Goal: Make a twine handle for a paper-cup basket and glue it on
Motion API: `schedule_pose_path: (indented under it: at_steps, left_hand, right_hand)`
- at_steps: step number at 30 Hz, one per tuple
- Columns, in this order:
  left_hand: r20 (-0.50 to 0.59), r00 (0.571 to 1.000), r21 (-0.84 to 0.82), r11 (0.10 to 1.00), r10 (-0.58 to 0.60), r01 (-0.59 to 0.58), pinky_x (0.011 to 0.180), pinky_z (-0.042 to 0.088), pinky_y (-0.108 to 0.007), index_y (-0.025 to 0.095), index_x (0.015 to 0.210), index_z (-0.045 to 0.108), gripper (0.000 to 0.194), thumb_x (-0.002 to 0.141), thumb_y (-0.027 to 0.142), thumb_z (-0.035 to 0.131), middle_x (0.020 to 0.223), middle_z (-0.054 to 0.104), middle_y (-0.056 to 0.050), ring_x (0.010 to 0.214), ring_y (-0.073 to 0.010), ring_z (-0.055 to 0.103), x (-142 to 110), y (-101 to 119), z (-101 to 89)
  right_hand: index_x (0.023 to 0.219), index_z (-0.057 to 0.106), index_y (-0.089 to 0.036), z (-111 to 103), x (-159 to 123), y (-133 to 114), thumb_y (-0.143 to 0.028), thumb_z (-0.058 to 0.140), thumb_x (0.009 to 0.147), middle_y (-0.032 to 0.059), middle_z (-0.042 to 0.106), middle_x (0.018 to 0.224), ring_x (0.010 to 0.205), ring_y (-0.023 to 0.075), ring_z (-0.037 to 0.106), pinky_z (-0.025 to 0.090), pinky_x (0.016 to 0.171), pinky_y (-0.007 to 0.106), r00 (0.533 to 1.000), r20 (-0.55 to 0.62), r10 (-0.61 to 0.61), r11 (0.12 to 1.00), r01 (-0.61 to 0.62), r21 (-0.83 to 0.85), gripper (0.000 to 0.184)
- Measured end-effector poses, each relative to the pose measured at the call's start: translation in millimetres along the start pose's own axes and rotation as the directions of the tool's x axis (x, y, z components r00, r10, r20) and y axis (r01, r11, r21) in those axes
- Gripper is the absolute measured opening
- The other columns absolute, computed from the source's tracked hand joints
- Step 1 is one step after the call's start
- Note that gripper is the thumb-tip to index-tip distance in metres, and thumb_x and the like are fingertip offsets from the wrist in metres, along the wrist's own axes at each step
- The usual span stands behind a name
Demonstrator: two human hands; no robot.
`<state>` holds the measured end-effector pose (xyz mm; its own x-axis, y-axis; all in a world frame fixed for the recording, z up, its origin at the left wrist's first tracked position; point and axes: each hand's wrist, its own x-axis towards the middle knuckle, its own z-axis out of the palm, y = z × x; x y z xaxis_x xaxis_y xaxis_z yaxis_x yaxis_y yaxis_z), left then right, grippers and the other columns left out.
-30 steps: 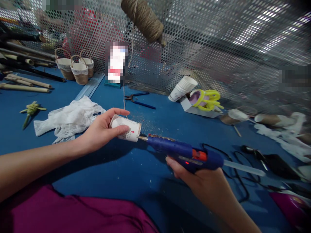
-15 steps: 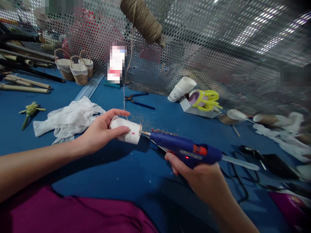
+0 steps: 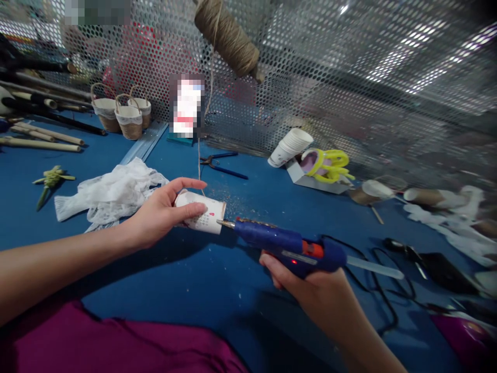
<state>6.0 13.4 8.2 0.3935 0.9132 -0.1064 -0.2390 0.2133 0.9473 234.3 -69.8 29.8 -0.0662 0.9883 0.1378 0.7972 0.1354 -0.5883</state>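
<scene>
My left hand (image 3: 166, 210) grips a white printed paper cup (image 3: 209, 221) lying sideways, thumb along its wall and index finger stretched over the top. A band of brown twine edges the cup's right end. A blue hot glue gun (image 3: 267, 235) is in my right hand (image 3: 298, 277), its red light lit and a clear glue stick (image 3: 375, 267) sticking out the back. The metal nozzle is at the cup's wall near the twine-edged end; whether it touches I cannot tell. A strand of twine (image 3: 200, 160) runs down to the cup from a large spool (image 3: 229, 39).
White lace (image 3: 116, 189) lies left of the cup on the blue table (image 3: 217, 295). Beyond it stand small handled baskets (image 3: 130, 124). Pliers (image 3: 223, 163), stacked paper cups (image 3: 291, 146) and a box with yellow-handled scissors (image 3: 330, 165) are farther back. A black cord (image 3: 375, 282) trails at right.
The glue gun's nozzle has shifted slightly left and down, from the cup's end edge to its side wall. My left hand stays nearly still with the cup.
</scene>
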Motion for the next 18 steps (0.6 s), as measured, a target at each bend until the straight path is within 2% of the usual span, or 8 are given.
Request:
schedule_pose_path:
  at_steps: [2,7,9,14,18]
  left_hand:
    - [0.001,1.0,0.002,1.0,0.021,-0.021,0.055,0.046,-0.017,0.016,0.106,0.05,0.039,0.071,0.017,0.066,0.073,0.061,0.003,0.06,-0.008,0.058,-0.2,0.1,0.1]
    - [0.017,0.999,0.031,0.999,0.041,-0.042,0.06,0.047,-0.019,0.016,0.107,0.05,0.04,0.071,0.019,0.066,0.077,0.062,0.002,0.064,-0.0087,0.059,0.5,-0.8,0.4]
    - [0.017,0.999,0.043,0.998,0.043,-0.044,0.062,0.048,-0.021,0.016,0.107,0.049,0.041,0.071,0.02,0.066,0.078,0.062,0.001,0.066,-0.0096,0.059,0.7,-1.0,0.3]
    - [0.007,0.997,0.088,0.993,0.072,-0.072,0.062,0.047,-0.022,0.016,0.107,0.05,0.041,0.07,0.022,0.066,0.078,0.061,0.002,0.065,-0.0103,0.059,-0.7,-0.4,0.3]
    - [0.004,0.997,0.131,0.988,0.082,-0.082,0.061,0.047,-0.022,0.016,0.106,0.05,0.04,0.069,0.023,0.065,0.077,0.06,0.002,0.065,-0.01,0.058,-1.5,0.2,1.0]
  right_hand:
    - [0.047,0.054,-0.023,-0.2,-0.1,0.1,-0.04,0.055,0.076,-0.0016,0.059,0.046,0.046,0.0149,0.059,0.05,0.053,0.025,1.0,-0.01,-0.004,1.0,0.004,0.007,0.033]
    - [0.046,0.052,-0.023,0.2,-2.1,1.3,-0.047,0.052,0.077,-0.001,0.059,0.046,0.05,0.0161,0.061,0.049,0.053,0.026,0.992,-0.034,0.124,0.992,-0.125,-0.004,0.04]
    - [0.043,0.05,-0.023,0.3,-2.2,1.1,-0.048,0.053,0.077,-0.0008,0.059,0.046,0.05,0.0167,0.06,0.049,0.055,0.028,0.989,-0.054,0.136,0.99,-0.137,-0.019,0.041]
    - [0.046,0.053,-0.024,0.4,-0.8,5.3,-0.045,0.056,0.074,-0.0026,0.057,0.043,0.042,0.0157,0.058,0.049,0.051,0.027,0.995,-0.078,0.065,0.997,-0.068,-0.033,0.036]
    - [0.046,0.056,-0.026,0.0,-0.6,11.1,-0.043,0.057,0.073,-0.0025,0.061,0.044,0.043,0.0164,0.061,0.05,0.047,0.025,0.996,-0.087,-0.004,0.998,-0.002,-0.063,0.032]
